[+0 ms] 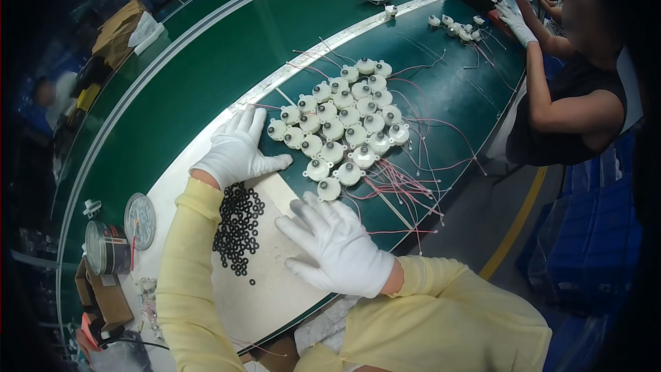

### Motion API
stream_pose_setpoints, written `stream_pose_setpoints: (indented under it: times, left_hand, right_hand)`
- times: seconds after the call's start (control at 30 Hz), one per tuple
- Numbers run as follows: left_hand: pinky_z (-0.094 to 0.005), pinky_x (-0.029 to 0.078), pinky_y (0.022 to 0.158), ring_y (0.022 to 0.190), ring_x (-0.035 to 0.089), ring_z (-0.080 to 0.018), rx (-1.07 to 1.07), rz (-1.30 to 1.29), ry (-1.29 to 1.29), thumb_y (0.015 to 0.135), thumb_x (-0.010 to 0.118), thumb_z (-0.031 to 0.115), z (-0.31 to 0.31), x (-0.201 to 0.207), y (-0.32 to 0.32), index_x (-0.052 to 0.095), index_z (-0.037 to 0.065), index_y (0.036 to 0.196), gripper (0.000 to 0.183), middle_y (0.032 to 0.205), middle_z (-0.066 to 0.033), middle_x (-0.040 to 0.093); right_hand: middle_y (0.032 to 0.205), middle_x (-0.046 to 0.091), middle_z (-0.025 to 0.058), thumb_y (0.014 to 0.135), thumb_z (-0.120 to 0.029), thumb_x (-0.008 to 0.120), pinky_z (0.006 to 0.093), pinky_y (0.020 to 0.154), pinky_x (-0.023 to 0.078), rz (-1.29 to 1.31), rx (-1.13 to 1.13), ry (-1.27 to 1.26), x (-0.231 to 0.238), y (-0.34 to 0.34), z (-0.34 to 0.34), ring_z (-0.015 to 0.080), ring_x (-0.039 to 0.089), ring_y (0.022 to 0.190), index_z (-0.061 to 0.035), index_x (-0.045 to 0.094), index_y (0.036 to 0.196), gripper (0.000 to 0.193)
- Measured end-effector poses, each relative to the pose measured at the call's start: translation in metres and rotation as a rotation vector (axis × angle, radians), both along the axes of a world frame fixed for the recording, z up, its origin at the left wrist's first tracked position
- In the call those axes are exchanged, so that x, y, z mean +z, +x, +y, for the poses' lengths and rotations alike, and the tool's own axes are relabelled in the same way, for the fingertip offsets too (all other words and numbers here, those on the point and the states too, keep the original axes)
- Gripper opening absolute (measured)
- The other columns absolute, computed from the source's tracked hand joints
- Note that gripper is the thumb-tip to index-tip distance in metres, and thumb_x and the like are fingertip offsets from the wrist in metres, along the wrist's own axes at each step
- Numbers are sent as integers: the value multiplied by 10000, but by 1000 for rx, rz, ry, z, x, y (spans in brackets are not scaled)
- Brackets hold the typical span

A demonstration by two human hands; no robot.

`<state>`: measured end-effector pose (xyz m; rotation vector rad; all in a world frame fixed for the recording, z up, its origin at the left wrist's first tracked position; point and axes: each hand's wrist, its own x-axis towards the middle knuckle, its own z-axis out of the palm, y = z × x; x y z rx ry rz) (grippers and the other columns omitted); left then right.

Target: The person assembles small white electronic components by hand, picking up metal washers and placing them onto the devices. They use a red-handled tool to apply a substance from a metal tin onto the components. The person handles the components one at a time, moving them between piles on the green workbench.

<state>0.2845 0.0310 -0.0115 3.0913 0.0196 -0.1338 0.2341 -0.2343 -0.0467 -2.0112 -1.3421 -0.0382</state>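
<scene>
Many round white parts [350, 116] just beside gloved fingers [256, 124]

Matt white cloth gloves [234, 151] cover both hands [342, 249], meeting soft yellow knit sleeves [187, 269]. The round housings [332, 129] appear to be smooth, faintly glossy cream plastic; the small rings [237, 220], matt black rubber or plastic. The counter [454, 93] is smooth green with a soft sheen, the carton [112, 295] matt brown cardboard.

A green bench [447, 93] bears white wired parts [350, 116] and a pale sheet [282, 296] under black rings [237, 231].
</scene>
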Motion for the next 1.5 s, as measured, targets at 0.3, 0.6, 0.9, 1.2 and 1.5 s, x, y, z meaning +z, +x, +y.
stream_pose_setpoints:
  times: [0.3,0.6,0.9,1.2,1.5]
  left_hand:
    - [-523,291,1216,1514,281,-431,65,67,-19,620,805,753,-10,-22,32,331,26,1577,1292,1623,-251,312]
    - [-531,277,1225,1530,256,-428,-26,61,9,626,788,769,-39,-38,91,333,26,1582,1294,1644,-251,287]
    - [-520,291,1212,1502,315,-369,-34,-54,-31,687,707,804,-124,-50,238,376,15,1559,1221,1595,-213,381]
    - [-403,482,1067,1234,635,-340,-103,193,-216,964,598,555,-141,18,270,690,80,1311,595,1360,-175,658]
    - [-401,424,1131,1366,535,-366,35,-402,-438,1068,398,546,-62,-45,366,517,30,1463,660,1495,-232,540]
  right_hand:
    - [1372,584,220,883,-438,711,520,1055,413,-22,-46,3,-4,16,3,430,515,1313,-111,560,1436,659]
    - [1339,578,176,893,-387,673,478,997,434,-52,40,-21,-10,87,-38,350,539,1270,-80,592,1327,538]
    - [1051,693,83,849,-279,714,413,827,501,-217,-152,59,-10,217,-108,273,662,990,-84,721,1028,264]
    - [776,640,30,732,-179,803,374,566,463,-312,-98,222,-14,232,-123,247,638,707,-112,710,911,212]
    - [741,612,34,783,-264,776,388,575,480,-263,-99,171,-9,228,-115,246,634,710,-114,686,984,266]
